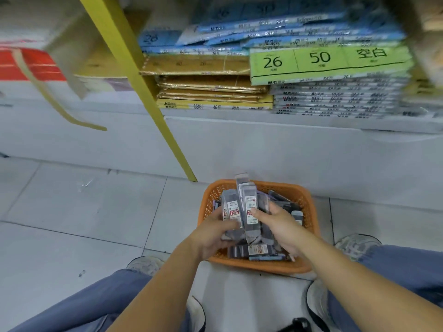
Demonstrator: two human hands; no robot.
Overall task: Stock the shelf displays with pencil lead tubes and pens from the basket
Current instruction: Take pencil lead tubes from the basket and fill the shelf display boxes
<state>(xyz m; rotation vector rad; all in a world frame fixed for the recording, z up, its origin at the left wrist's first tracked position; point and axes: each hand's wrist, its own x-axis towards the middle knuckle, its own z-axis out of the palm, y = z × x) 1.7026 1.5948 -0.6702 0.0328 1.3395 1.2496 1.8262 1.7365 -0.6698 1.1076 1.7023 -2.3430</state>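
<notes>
Two hands meet over the orange basket, which sits on the pale tiled floor between my grey shoes, just in front of the bottom shelf.

My left hand has its fingers curled round a clutch of clear lead-tube packs, held upright above the basket's load. A label on one pack reads 0.7. My right hand grasps the same bunch from the other side, with the thumb pressed on the front of a tall pack and the fingers wrapped behind it.

More packs lie jumbled in the basket under my hands, heaped close to the rim. I cannot tell whether any pens are among them.

On the shelf, paper goods are stacked flat. Blue packs are on top and gold-wrapped ones sit below them at the left. A green pack printed 26 and 50 rests on a pile of grey packs at the right. A yellow upright slants down in front of the shelf to the floor just behind the basket. My blue trouser legs frame the bottom of the view, and the upper corners are blurred.
</notes>
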